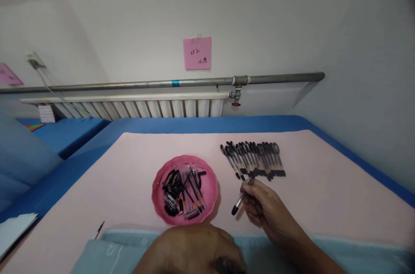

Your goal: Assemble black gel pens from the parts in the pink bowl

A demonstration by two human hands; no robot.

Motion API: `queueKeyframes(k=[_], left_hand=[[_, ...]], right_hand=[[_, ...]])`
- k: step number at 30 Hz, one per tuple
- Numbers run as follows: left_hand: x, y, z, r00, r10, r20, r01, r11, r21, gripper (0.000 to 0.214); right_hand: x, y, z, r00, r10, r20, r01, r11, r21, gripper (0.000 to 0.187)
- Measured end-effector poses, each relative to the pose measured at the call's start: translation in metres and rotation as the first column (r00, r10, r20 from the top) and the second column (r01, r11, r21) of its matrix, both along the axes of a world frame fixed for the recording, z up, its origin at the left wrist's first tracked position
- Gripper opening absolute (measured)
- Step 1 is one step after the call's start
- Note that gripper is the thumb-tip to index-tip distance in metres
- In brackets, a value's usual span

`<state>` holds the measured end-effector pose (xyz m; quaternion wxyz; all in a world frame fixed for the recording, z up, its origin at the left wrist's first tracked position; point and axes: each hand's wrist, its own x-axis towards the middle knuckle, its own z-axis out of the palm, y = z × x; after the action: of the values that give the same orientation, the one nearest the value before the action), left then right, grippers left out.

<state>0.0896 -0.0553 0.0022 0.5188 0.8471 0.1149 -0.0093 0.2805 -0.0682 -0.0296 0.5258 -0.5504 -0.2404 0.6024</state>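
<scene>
A black-and-clear pen is pinched between the thumb and fingers of my right hand, its black tip pointing down to the left. Just beyond that hand lies a row of similar pens, side by side with black caps at the far end. Close to the camera, my left hand shows mostly its back, in front of the bowl; its fingers are hidden or blurred. The pink scalloped bowl holds loose pen parts: black caps, clear barrels and small black pieces.
Pale pink sheeting covers the table, which has a blue border. A light blue cloth lies along the near edge, with a thin pen-like piece beside it. White paper sits at far left. Behind are a radiator and pipe.
</scene>
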Motion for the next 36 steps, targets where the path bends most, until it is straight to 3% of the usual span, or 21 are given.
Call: queueKeyframes(k=[4,6,8,10,11,17,21,24,27,30,36], left_hand=[[-0.025,0.011,0.022,0.984,0.177,0.006,-0.174,0.970,-0.169,0.038],[-0.035,0.017,0.027,0.902,0.431,-0.040,-0.426,0.869,-0.251,0.032],[-0.040,0.024,0.025,0.745,0.665,-0.056,-0.654,0.711,-0.259,0.026],[-0.044,0.032,0.018,0.609,0.791,-0.056,-0.781,0.587,-0.215,0.025],[-0.045,0.036,0.014,0.566,0.823,-0.053,-0.817,0.551,-0.171,0.024],[-0.053,0.048,0.002,0.446,0.892,-0.074,-0.855,0.450,0.258,0.017],[-0.054,0.051,0.004,0.427,0.891,-0.155,-0.742,0.443,0.503,0.018],[-0.050,0.052,0.002,0.432,0.868,-0.246,-0.610,0.482,0.629,0.019],[-0.044,0.052,-0.001,0.410,0.842,-0.351,-0.509,0.530,0.678,0.020],[-0.038,0.052,-0.005,0.393,0.841,-0.372,-0.462,0.531,0.711,0.023],[-0.035,0.053,-0.007,0.389,0.839,-0.380,-0.471,0.536,0.700,0.021]], right_hand=[[-0.004,-0.001,0.001,1.000,0.017,0.026,-0.018,0.999,0.043,0.021],[-0.006,-0.003,0.001,0.997,0.037,0.064,-0.042,0.996,0.080,0.019],[-0.007,-0.005,0.002,0.990,0.050,0.132,-0.066,0.991,0.119,0.017],[-0.008,-0.007,0.003,0.976,0.056,0.212,-0.088,0.985,0.146,0.017],[-0.008,-0.008,0.003,0.968,0.058,0.244,-0.098,0.983,0.154,0.017],[-0.005,-0.008,-0.001,0.930,0.105,0.352,-0.167,0.975,0.149,0.019],[-0.005,-0.007,0.000,0.932,0.162,0.325,-0.213,0.969,0.126,0.020],[-0.007,-0.009,0.003,0.932,0.143,0.332,-0.202,0.968,0.149,0.020],[-0.008,-0.011,0.005,0.925,0.151,0.349,-0.219,0.962,0.165,0.024],[-0.007,-0.010,0.004,0.919,0.146,0.366,-0.220,0.961,0.169,0.025],[-0.007,-0.009,0.000,0.919,0.137,0.369,-0.214,0.961,0.177,0.029]])
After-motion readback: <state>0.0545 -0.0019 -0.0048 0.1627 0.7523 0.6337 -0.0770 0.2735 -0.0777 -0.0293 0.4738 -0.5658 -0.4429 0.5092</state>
